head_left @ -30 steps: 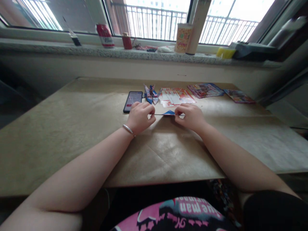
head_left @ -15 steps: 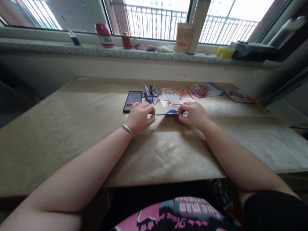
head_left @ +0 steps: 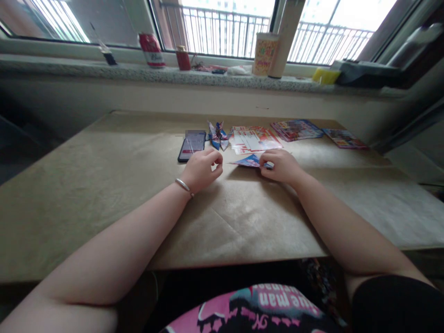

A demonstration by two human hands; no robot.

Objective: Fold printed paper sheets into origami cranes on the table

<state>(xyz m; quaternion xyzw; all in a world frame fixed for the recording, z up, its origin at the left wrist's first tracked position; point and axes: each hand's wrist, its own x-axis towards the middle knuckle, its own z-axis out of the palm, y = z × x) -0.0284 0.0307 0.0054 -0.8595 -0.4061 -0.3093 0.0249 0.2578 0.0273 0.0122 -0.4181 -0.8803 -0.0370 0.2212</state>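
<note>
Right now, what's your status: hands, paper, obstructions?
Right hand pinching folded blue paper. Left hand curled, apart from paper. Paper's left tip free. Phone close beyond left hand.

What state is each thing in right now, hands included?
Left hand: fingers curled, apart from the folded paper
Right hand: pinching the folded paper
Folded paper: creased, its free end pointing left
Phone: lying face up
Paper ornament: folded, points raised
White-and-orange papers: spread, overlapping
Red-and-white can: upright on the sill
Paper cup: upright
</note>
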